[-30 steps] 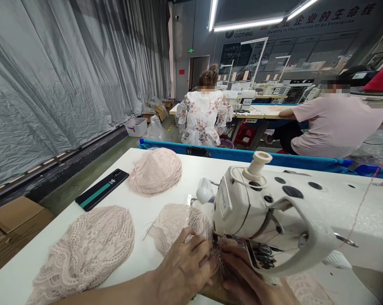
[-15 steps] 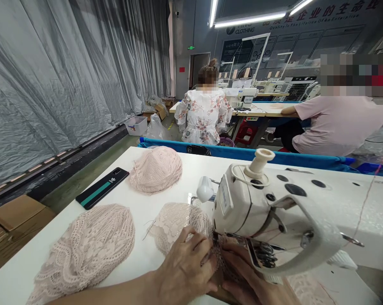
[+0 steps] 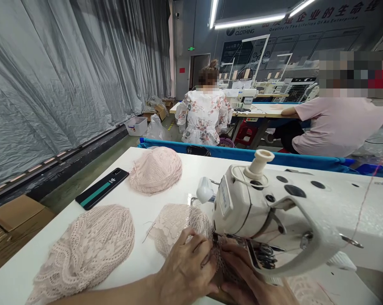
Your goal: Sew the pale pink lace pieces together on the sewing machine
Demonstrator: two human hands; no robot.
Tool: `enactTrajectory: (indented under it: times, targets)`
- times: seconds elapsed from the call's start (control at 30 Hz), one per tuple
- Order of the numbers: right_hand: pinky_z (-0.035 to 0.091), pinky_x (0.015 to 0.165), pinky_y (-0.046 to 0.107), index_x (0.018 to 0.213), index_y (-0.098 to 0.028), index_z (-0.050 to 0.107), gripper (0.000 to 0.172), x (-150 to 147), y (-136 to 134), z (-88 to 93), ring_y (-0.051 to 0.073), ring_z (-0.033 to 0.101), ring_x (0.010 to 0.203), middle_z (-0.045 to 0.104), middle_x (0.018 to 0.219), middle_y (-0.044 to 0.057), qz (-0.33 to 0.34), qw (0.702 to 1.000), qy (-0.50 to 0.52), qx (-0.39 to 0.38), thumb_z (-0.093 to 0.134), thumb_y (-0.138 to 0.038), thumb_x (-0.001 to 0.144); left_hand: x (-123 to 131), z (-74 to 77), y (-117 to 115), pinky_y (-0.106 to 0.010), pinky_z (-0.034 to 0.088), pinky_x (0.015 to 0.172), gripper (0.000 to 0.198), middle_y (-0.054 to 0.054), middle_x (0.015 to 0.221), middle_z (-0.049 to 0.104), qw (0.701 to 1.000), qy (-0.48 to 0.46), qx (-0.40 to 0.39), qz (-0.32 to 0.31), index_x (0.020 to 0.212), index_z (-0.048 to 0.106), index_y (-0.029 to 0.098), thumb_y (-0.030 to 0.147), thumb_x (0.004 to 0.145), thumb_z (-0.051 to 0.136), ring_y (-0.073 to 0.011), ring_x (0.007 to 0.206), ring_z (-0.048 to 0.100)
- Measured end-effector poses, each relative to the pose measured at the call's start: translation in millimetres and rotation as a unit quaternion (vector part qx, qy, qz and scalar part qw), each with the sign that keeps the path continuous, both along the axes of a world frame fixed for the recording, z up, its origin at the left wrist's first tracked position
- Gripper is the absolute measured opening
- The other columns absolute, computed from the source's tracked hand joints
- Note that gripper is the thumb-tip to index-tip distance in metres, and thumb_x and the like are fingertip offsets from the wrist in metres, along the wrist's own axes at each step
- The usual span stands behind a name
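Observation:
My left hand [image 3: 188,264] has its fingers curled and pressed on a pale pink lace piece [image 3: 172,224] in front of the sewing machine [image 3: 258,199]. That lace runs under the machine's needle area, where the stitching point is hidden. Close beside it, my right hand [image 3: 245,273] holds the near edge of the same lace, its fingers partly hidden by the machine head. A loose thread trails from the lace's left corner. More pale lace [image 3: 308,290] shows to the right of my right wrist.
On the white table [image 3: 140,262] lie a stack of lace pieces [image 3: 92,245], a pile of lace cups [image 3: 156,169] and a dark phone [image 3: 102,188]. A blue cloth trough [image 3: 274,157] lines the far edge. Two people sit beyond it. Cardboard boxes [image 3: 16,228] stand at left.
The lace's left part has shifted slightly, and its loose thread lies a little differently. Both hands stay in nearly the same place.

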State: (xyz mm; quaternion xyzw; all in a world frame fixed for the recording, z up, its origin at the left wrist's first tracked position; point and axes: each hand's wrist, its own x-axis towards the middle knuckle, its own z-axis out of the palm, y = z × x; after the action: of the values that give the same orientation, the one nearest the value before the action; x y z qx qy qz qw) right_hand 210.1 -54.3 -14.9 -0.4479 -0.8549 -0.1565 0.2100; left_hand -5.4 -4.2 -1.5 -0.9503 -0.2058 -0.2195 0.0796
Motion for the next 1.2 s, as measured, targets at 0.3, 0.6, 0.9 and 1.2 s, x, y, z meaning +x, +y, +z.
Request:
enactTrajectory:
  times: [0.3,0.6,0.9,1.2]
  targets:
    - [0.059,0.072,0.034,0.099,-0.021,0.068,0.024,-1,4,4.1,0.024,0.071,0.088,0.074,0.099,0.008,0.004,1.0,0.01,0.025,0.054,-0.037,0.087,1,1.8,8,-0.037,0.039,0.088,0.048,-0.005,0.103,0.063,1.0,-0.019,0.004,-0.009,0.1,0.058,0.014,0.053,0.075,0.072,-0.0194,0.098,0.055]
    - [0.059,0.071,0.033,0.104,-0.022,0.067,0.029,-2,8,1.3,0.023,0.072,0.086,0.075,0.1,0.008,-0.006,0.999,0.013,0.041,0.048,-0.041,0.093,0,1.0,12,-0.038,0.037,0.093,0.045,-0.005,0.106,0.062,0.999,-0.012,-0.03,-0.009,0.104,0.057,0.017,0.051,0.078,0.07,-0.0193,0.103,0.053]
    - [0.057,0.074,0.031,0.105,-0.021,0.066,0.033,1,4,3.4,0.022,0.071,0.089,0.074,0.102,0.008,0.0,0.999,0.019,0.037,0.04,-0.039,0.097,-1,0.5,12,-0.038,0.035,0.094,0.046,-0.004,0.106,0.061,0.999,-0.003,-0.036,-0.002,0.103,0.057,0.016,0.051,0.077,0.071,-0.0189,0.105,0.053]
    - [0.057,0.072,0.03,0.102,-0.023,0.07,0.032,-2,0,14.0,0.021,0.071,0.085,0.075,0.098,0.006,-0.004,0.999,0.043,0.006,0.043,-0.039,0.096,-3,13.3,8,-0.032,0.037,0.09,0.017,-0.003,0.099,0.062,0.998,-0.004,-0.038,-0.045,0.096,0.056,0.012,0.026,0.089,0.062,-0.014,0.096,0.056]
